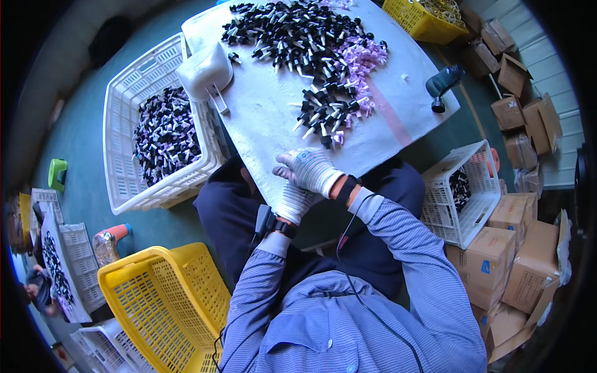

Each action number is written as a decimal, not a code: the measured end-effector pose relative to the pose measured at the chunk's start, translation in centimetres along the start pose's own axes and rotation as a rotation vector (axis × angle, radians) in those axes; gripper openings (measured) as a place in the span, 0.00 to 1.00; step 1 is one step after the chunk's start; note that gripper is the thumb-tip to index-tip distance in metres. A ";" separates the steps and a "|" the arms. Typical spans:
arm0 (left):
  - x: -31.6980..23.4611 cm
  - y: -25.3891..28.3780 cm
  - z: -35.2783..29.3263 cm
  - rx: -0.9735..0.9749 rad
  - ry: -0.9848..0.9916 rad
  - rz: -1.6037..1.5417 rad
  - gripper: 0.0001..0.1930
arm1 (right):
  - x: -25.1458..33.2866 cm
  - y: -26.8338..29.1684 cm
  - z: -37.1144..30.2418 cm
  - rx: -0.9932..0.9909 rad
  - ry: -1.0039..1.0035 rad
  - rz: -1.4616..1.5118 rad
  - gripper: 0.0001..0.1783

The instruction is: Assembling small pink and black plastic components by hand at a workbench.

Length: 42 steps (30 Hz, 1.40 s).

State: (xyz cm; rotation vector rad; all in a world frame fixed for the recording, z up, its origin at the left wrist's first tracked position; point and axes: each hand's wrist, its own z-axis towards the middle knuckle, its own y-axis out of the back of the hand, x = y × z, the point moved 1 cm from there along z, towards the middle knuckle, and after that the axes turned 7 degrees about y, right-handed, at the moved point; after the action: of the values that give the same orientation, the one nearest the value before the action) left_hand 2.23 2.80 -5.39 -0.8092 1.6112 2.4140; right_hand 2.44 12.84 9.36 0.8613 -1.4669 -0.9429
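Observation:
My right hand (317, 169), in a white striped knit glove, lies across my left hand (292, 201) at the table's near edge. Its fingers look curled, and whatever they close on is hidden. The left hand wears a similar glove; its fingers are mostly covered by the right. Just beyond both hands on the white table (261, 118) spreads a pile of small black caps with white tips (292, 37). Small purple caps (360, 56) lie along the pile's right side. Nearest the hands is the pile's loose tail of pieces (323, 112).
A white scoop-like container (208, 69) sits on the table's left edge, a dark green tool (444, 81) on its right. At left stands a white basket (115, 143) of black and purple pieces. A yellow basket (155, 264), a white crate (488, 205) and cardboard boxes (482, 264) surround me.

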 end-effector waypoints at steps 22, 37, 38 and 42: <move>-1.9 4.3 1.2 0.219 0.532 -0.770 0.22 | -1.4 -0.4 -0.8 -0.020 -0.207 0.181 0.31; 10.0 21.3 9.8 -0.591 0.706 -1.405 0.09 | -9.3 0.6 -7.1 -0.527 -0.435 0.126 0.11; 7.6 19.4 10.1 -0.566 0.744 -1.088 0.14 | -9.3 0.8 -6.8 -0.528 -0.447 0.129 0.11; 3.0 10.3 10.1 0.004 0.347 -0.380 0.19 | -10.1 -0.2 -5.3 -0.250 -0.453 -0.016 0.10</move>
State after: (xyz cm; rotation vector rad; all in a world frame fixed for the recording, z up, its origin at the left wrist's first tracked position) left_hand -7.94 6.84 4.46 -1.4503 1.3962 2.0852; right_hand 8.71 21.43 5.30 0.4930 -1.6743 -1.3637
